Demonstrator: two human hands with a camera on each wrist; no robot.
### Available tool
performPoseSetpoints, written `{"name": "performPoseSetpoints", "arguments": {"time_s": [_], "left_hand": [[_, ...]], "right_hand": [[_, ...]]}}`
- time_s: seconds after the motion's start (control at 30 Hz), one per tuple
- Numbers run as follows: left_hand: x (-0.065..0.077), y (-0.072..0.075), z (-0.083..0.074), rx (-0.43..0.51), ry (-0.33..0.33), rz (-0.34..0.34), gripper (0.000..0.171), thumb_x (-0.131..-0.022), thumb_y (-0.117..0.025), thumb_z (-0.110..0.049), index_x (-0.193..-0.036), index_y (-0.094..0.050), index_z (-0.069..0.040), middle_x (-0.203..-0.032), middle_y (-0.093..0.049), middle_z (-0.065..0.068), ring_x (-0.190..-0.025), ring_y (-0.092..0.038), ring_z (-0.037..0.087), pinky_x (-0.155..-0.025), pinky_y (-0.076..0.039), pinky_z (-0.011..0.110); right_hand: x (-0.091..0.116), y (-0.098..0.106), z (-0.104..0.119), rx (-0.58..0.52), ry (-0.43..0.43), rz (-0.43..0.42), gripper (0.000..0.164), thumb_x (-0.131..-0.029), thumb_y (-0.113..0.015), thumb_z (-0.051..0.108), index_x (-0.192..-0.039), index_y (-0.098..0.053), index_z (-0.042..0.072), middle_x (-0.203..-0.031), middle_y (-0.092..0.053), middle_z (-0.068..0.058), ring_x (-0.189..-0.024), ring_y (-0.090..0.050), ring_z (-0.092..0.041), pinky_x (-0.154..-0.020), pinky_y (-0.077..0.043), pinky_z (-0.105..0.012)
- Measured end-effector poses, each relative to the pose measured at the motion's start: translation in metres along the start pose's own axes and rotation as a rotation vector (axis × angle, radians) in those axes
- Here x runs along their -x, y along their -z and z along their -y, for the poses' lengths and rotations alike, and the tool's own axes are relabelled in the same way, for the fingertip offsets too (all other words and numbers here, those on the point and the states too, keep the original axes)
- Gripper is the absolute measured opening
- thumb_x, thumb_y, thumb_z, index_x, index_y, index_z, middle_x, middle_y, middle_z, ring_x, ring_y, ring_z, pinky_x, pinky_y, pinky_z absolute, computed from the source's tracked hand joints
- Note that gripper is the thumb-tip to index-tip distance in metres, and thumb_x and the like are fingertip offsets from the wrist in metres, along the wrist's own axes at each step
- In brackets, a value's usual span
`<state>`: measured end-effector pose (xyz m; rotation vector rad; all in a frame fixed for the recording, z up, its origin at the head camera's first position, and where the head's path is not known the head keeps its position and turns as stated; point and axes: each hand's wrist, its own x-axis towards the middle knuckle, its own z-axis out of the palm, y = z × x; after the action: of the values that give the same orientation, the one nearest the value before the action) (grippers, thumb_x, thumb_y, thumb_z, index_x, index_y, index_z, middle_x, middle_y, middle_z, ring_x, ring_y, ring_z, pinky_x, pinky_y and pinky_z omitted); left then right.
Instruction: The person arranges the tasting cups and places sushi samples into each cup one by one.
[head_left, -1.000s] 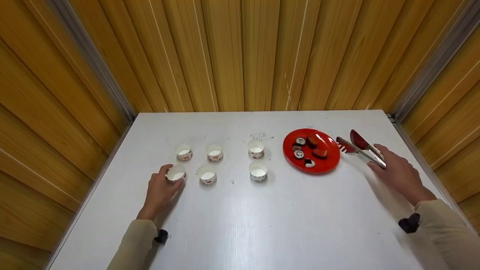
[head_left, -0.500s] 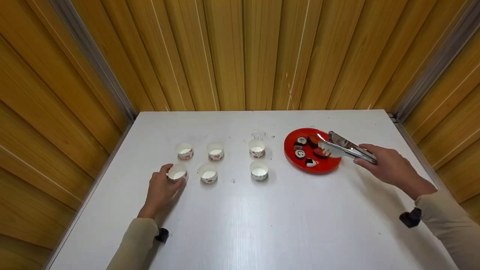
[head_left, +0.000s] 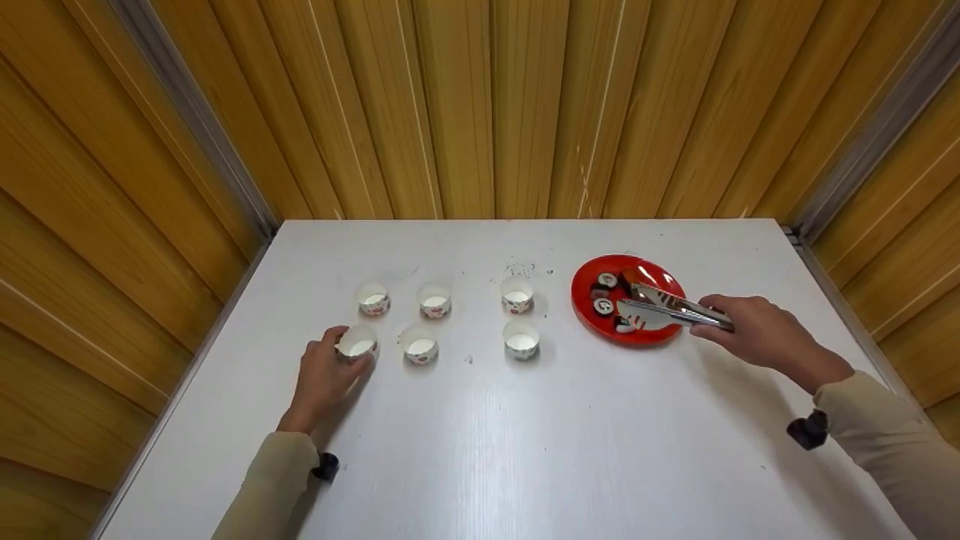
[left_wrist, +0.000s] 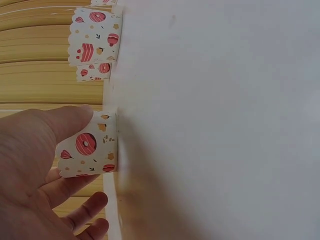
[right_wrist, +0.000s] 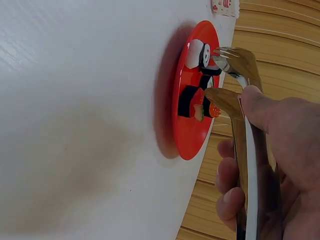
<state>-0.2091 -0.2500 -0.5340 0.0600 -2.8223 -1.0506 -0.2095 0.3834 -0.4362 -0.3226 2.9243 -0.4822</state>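
Observation:
At the left end of the front row, my left hand (head_left: 324,379) grips a white paper baking cup (head_left: 358,343) between thumb and fingers. Red doughnut prints show on this cup (left_wrist: 87,145) in the left wrist view, standing on the table. My right hand (head_left: 761,337) holds metal serving tongs (head_left: 694,311), one tip slotted like a fork (right_wrist: 242,62). Their spread ends hang over a red plate (head_left: 652,339) bearing several toy sushi pieces. Among these are a white rice ball (right_wrist: 194,54) and a black-banded piece (right_wrist: 187,101); the tongs partly cover others.
More printed baking cups stand in two rows: one beside the held cup (head_left: 419,345), three behind (head_left: 434,301), and one nearer the plate (head_left: 520,341). Wood-patterned panels (head_left: 450,112) wall the white table (head_left: 487,450) at the back and sides.
My right hand has carried the tongs left, from beside the plate to over the sushi, and their ends have drawn closer together. My left hand stays on its baking cup.

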Motion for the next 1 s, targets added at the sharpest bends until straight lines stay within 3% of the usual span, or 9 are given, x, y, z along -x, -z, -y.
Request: {"name": "performPoseSetpoints", "arguments": {"time_s": [0.27,0.57,1.0], "left_hand": [[0.000,0.001,0.002,-0.017,0.019,0.021,0.066,-0.091,-0.079,-0.027,-0.143,-0.050,0.001,-0.132,-0.060,0.024,-0.116,-0.054,0.038,-0.099,-0.043,0.053],[0.000,0.001,0.002,-0.020,-0.015,0.006,0.065,-0.090,-0.081,-0.025,-0.140,-0.052,0.003,-0.128,-0.063,0.023,-0.113,-0.054,0.038,-0.097,-0.043,0.054],[0.000,0.001,0.002,-0.008,0.009,0.019,0.066,-0.091,-0.080,-0.026,-0.142,-0.051,0.003,-0.128,-0.063,0.022,-0.114,-0.054,0.037,-0.099,-0.043,0.053]], "right_hand": [[-0.006,-0.004,0.001,0.038,0.024,0.008,0.061,-0.093,-0.072,0.051,-0.130,-0.065,0.004,-0.100,-0.070,-0.006,-0.080,-0.056,-0.022,-0.063,-0.046,-0.033],[-0.009,-0.008,0.000,0.075,0.056,-0.006,0.053,-0.093,-0.074,0.048,-0.125,-0.068,0.006,-0.092,-0.069,-0.001,-0.078,-0.056,-0.021,-0.062,-0.044,-0.034],[-0.011,-0.008,0.001,0.076,0.081,-0.005,0.055,-0.092,-0.073,0.050,-0.127,-0.070,0.007,-0.102,-0.073,-0.005,-0.081,-0.057,-0.022,-0.065,-0.047,-0.035]]}}
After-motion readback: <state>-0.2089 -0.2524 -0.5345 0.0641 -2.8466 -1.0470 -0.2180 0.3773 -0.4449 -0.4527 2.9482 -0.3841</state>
